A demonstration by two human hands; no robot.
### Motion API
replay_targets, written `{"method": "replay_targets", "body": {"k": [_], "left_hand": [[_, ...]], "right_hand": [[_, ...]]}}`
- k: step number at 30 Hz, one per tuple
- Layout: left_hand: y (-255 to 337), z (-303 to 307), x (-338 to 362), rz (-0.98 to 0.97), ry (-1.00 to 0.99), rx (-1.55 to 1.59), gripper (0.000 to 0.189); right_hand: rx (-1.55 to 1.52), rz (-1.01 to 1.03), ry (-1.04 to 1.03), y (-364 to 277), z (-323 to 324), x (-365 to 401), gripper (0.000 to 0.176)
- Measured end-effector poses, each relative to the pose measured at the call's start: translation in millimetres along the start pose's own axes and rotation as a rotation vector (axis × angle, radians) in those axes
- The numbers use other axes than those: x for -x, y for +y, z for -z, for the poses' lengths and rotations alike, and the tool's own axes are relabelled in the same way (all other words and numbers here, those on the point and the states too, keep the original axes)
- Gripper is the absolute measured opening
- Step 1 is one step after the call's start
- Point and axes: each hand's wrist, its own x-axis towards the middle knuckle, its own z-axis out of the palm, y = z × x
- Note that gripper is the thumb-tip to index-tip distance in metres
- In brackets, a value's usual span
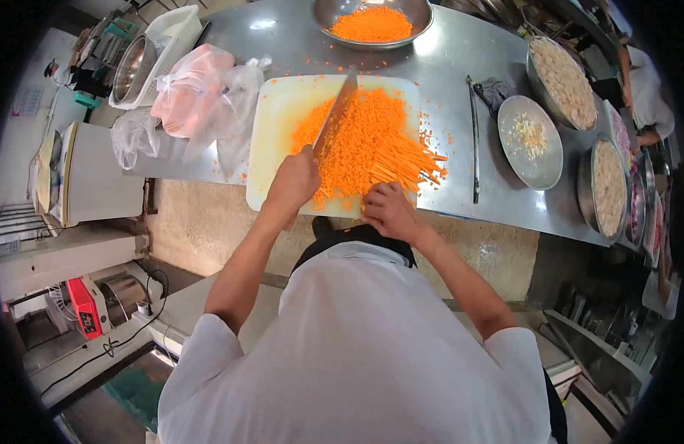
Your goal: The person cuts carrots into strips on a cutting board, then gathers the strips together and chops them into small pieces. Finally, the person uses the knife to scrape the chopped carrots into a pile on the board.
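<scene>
Stainless steel table (460,66), long, running off to the right. Directly on it: white cutting board (279,126) at the near edge, plastic bags (201,96) just left of it, a white basket (175,33) at the far left corner, and a steel bowl (423,22) of diced carrot at the far edge. Right of the board: stray carrot bits (431,122), a long metal tool (474,140), a dark cloth (496,90), a shallow dish (542,166), then two big bowls (531,70) (581,185) of pale food.

- Pretty clearly a restaurant prep kitchen, not a home one.
- Long steel counter (460,66) under the cutting board (279,126).
- Big metal bowls (564,81) of prepped food lined up right of the board.
- Another person in white (649,96) further right.
</scene>
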Motion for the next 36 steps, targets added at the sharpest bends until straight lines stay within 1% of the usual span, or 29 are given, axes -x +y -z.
{"method": "replay_targets", "body": {"k": [1,2,3,4,6,7,8,9,10,11,13,14,16,17,18,20,21,22,23,24,25,27,28,29,30,32,33,34,36], "left_hand": [[-10.4,-7.7,-0.7,0.001,0.001,0.000,0.014],[-28.5,-22.2,-4.3,-0.008,0.085,-0.073,0.014],[-32.1,-23.5,-3.1,-0.014,0.167,-0.142,0.015],[-39.0,-20.9,-5.8,-0.009,0.169,-0.135,0.015],[-47.1,-4.1,-13.3,-0.084,0.126,-0.001,0.014],[-34.9,11.9,-8.6,-0.021,0.084,0.037,0.014],[-36.2,10.5,-4.5,-0.017,0.094,0.040,0.014],[-39.7,6.1,3.2,-0.016,0.172,0.028,0.015],[-44.7,1.3,5.9,-0.018,0.247,0.016,0.016],[-56.6,-6.7,1.0,-0.016,0.250,0.019,0.016],[-69.7,-12.9,-2.3,-0.117,0.257,-0.005,0.020],[-78.1,-12.5,-4.5,-0.106,0.270,0.002,0.020],[-51.0,29.7,2.6,0.113,0.055,0.246,0.016],[-49.5,38.3,6.0,0.182,0.050,0.264,0.017],[-54.4,42.1,11.2,0.183,0.052,0.265,0.017],[-69.7,52.5,18.8,0.138,0.152,0.230,0.019],[-77.7,54.6,17.7,0.180,0.160,0.168,0.017],[-98.0,42.2,13.0,0.180,0.164,0.172,0.017],[-126.3,19.6,5.0,0.064,0.265,-0.040,0.015],[-141.4,8.2,-0.2,-0.052,0.365,-0.254,0.014],[-127.0,-0.3,3.8,0.026,0.306,-0.203,0.017],[-97.1,-24.4,13.1,0.034,0.328,-0.152,0.013],[-85.9,-34.9,11.5,-0.014,0.295,-0.141,0.013],[-80.5,-41.2,10.1,-0.057,0.266,-0.131,0.013],[-77.6,-37.2,11.0,-0.029,0.276,-0.123,0.013],[-70.7,-20.8,10.6,-0.035,0.217,-0.036,0.013],[-82.0,-16.8,17.4,-0.157,0.328,0.013,0.016],[-84.1,-5.6,29.5,-0.155,0.325,0.012,0.016],[-86.8,13.7,60.4,0.248,0.189,0.578,0.014]], "right_hand": [[-0.001,-0.032,0.032,-3.9,-1.5,2.5,0.015],[0.001,-0.065,0.065,-4.4,-2.3,3.0,0.014],[0.003,-0.066,0.063,-3.7,-4.6,4.3,0.014],[0.003,-0.070,0.090,-3.4,-7.2,6.0,0.013],[0.001,-0.059,0.103,-2.9,-11.6,7.2,0.011],[0.043,-0.118,0.150,-2.8,-12.1,8.2,0.011],[0.088,-0.178,0.201,-0.9,-12.3,7.1,0.011],[0.088,-0.169,0.201,-0.4,-13.0,4.0,0.011],[0.122,-0.219,0.270,-0.2,-13.5,1.2,0.010],[0.155,-0.270,0.334,-0.2,-13.9,0.4,0.009],[0.147,-0.252,0.323,-6.8,-16.1,-7.4,0.009],[0.143,-0.234,0.327,-9.7,-18.5,-15.3,0.008],[0.093,-0.201,0.318,-22.1,-22.9,-35.1,0.009],[0.047,-0.190,0.321,-27.3,-26.3,-45.6,0.010],[0.047,-0.188,0.320,-33.2,-31.9,-53.4,0.010],[0.117,-0.258,0.273,-41.0,-42.1,-67.3,0.013],[0.133,-0.269,0.242,-40.1,-48.2,-70.2,0.011],[0.137,-0.264,0.239,-35.5,-52.0,-69.9,0.011],[0.140,-0.262,0.221,-30.4,-55.6,-71.0,0.008],[0.144,-0.258,0.202,-26.7,-56.2,-73.3,0.006],[0.149,-0.252,0.199,-25.0,-52.3,-74.7,0.006],[0.092,-0.254,0.223,-21.9,-41.6,-72.0,0.005],[0.087,-0.239,0.203,-19.4,-35.7,-69.2,0.005],[0.101,-0.275,0.210,-14.4,-28.2,-66.7,0.007],[0.113,-0.313,0.216,-9.9,-20.8,-64.2,0.010],[0.143,-0.332,0.313,-1.3,-3.2,-58.5,0.012],[0.140,-0.328,0.307,4.3,7.0,-55.7,0.012],[0.161,-0.360,0.318,9.2,17.0,-52.0,0.011],[0.179,-0.409,0.329,11.4,33.0,-45.8,0.010]]}}
